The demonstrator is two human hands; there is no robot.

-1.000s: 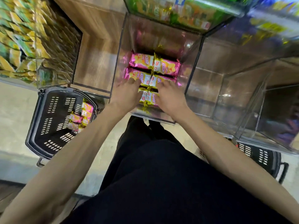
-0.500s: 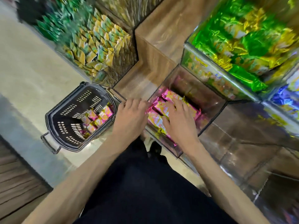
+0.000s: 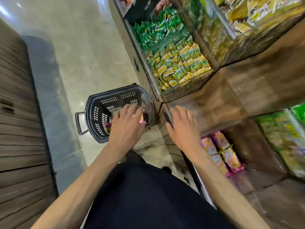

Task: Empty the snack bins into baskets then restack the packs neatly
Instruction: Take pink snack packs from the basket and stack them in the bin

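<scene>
A black perforated basket (image 3: 92, 103) stands on the floor beside the shelf unit. My left hand (image 3: 127, 126) reaches down into it with fingers spread over pink snack packs (image 3: 108, 125), most of which it hides. A pink and gold pack edge (image 3: 142, 119) shows by its fingertips. My right hand (image 3: 183, 128) hovers with straight fingers over the wooden shelf corner and holds nothing. To its right, pink packs (image 3: 221, 152) lie in neat rows inside a clear bin (image 3: 198, 177).
A bin of yellow and green packs (image 3: 178, 63) sits above the basket, with a green-pack bin (image 3: 156, 30) behind it. Green packs (image 3: 283, 139) fill a bin at the right. A wooden shelf (image 3: 231, 96) separates the bins. The floor (image 3: 82, 55) stretches left.
Both hands have left the pink-pack bin. My left hand swung over into the basket, and my right hand lifted off the stacked packs towards the shelf corner. My view turned left.
</scene>
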